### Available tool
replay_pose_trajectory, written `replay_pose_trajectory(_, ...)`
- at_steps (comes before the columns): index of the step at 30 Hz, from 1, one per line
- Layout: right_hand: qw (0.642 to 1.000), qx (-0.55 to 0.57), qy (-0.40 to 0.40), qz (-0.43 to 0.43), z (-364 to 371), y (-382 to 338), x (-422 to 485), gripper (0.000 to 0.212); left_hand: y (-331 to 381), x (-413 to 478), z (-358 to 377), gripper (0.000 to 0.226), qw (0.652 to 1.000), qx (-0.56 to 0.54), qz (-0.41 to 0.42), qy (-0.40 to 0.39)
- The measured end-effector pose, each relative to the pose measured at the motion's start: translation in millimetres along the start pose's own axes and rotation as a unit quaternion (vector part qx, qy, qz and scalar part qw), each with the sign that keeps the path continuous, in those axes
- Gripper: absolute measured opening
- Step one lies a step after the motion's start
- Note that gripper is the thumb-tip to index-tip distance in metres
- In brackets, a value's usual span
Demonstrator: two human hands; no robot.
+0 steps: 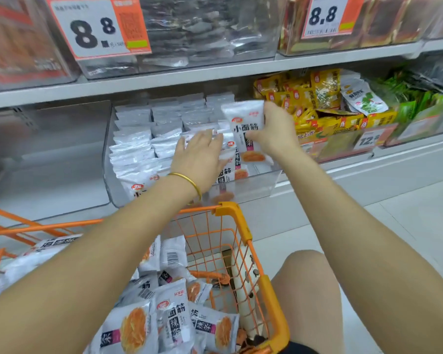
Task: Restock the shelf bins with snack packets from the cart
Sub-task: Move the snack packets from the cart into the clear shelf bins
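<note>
Your right hand (274, 134) grasps one white snack packet (242, 121) at centre frame, fingers curled round its right edge and the thumb on its glossy printed face. The packet stands upright above the clear plastic bin (266, 186), just over the rows already stocked.

Your left hand (198, 152) lies flat, fingers straight, palm down on the stacked packets (136, 146) inside that bin. A smooth gold bangle (189, 181) circles the left wrist.

The orange wire cart (241, 226) fills the lower centre of the frame. Loose packets (169, 315) of the same flat, pillow-shaped kind lie piled in its basket.

Right of the clear bin, a neighbouring bin holds yellow packets (317, 98), then green packets (420, 98). An orange-and-white price tag (97, 26) hangs at upper left.
</note>
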State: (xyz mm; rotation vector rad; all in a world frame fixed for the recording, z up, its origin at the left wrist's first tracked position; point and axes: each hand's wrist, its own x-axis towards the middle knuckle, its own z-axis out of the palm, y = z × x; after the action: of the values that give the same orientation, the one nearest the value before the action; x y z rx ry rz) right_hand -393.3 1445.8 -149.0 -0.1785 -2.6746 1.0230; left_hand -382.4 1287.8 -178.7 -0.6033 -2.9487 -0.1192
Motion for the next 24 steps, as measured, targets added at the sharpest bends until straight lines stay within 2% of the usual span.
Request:
replay_pose_trajectory(3, 0.996, -0.046, -0.062, 0.04, 22, 14, 9, 0.035, -7, -2, 13, 0.055, 0.998, 0.06, -0.003, -0.021)
replay_pose_trajectory(8, 0.988, -0.053, -0.122, 0.083, 42, 30, 14, 0.043, -10, -3, 15, 0.061, 0.997, 0.07, 0.01, -0.004)
replay_pose_trajectory(13, 0.987, -0.042, -0.112, 0.106, 47, 31, 12, 0.05, -10, -5, 13, 0.061, 0.997, 0.07, 0.016, 0.0)
replay_pose_trajectory(16, 0.988, -0.051, -0.099, 0.111, 40, 25, 6, 0.054, -9, -12, 9, 0.058, 0.997, 0.052, 0.029, 0.053)
replay_pose_trajectory(18, 0.99, -0.079, -0.073, 0.089, 33, 22, -3, 0.05, -11, -23, 6, 0.049, 0.989, 0.032, 0.059, 0.128)
replay_pose_trajectory(20, 0.993, -0.113, -0.023, 0.031, 26, 18, -18, 0.041, -15, -42, 5, 0.039, 0.978, 0.009, 0.081, 0.19)
replay_pose_trajectory(22, 0.994, -0.102, 0.02, -0.037, 17, 8, -42, 0.037, -20, -66, 2, 0.03, 0.979, -0.007, 0.081, 0.188)
replay_pose_trajectory(24, 0.995, -0.048, 0.003, -0.09, 14, -7, -71, 0.032, -30, -90, -1, 0.024, 0.985, -0.019, 0.078, 0.155)
